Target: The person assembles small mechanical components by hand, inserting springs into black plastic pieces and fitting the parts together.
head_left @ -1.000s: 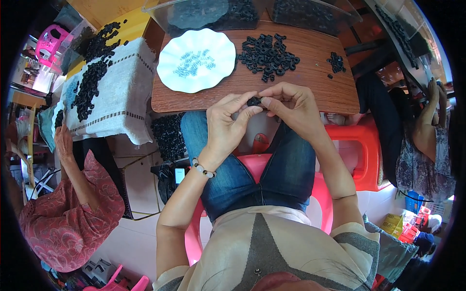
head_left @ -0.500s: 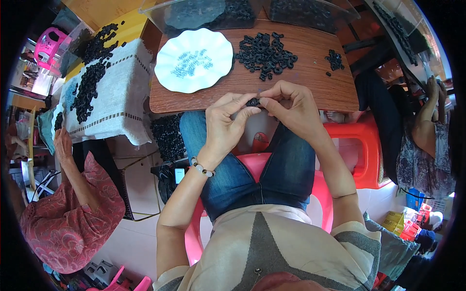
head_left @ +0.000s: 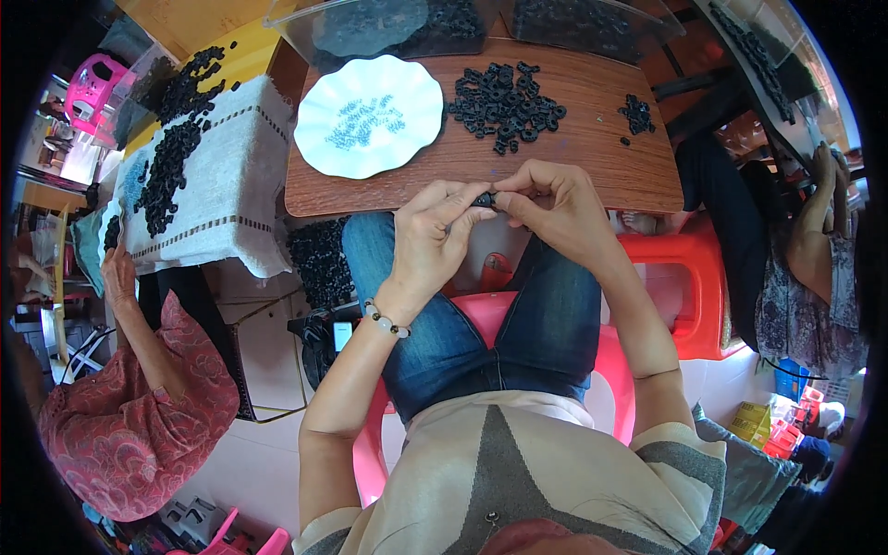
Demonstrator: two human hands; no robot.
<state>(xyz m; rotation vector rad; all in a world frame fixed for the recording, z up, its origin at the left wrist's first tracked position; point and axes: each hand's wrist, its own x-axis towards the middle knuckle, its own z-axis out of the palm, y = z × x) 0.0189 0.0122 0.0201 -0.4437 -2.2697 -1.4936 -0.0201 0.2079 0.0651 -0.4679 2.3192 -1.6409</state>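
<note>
Between my two hands, just off the near edge of the wooden table (head_left: 573, 171), is a small black plastic part (head_left: 483, 200). My left hand (head_left: 433, 227) pinches it between thumb and forefinger. From the other side, the thumb and forefinger of my right hand (head_left: 555, 205) close on the part's right end; whether they hold a second tiny piece I cannot make out. Beyond my left hand lies a white scalloped plate (head_left: 314, 139) with many tiny clear-grey pieces (head_left: 365, 120). To its right spreads a pile of black plastic parts (head_left: 504, 104).
A smaller black cluster (head_left: 636, 114) lies at the table's right. Clear bins (head_left: 592, 32) line the back edge. On the left, a cloth-covered table (head_left: 222, 176) bears more black parts, with a person in a red patterned top (head_left: 139, 416) beside it. A red stool (head_left: 684, 296) stands right.
My hands have barely moved. The black part is turned slightly between my fingertips, and the right fingers have shifted a little against it.
</note>
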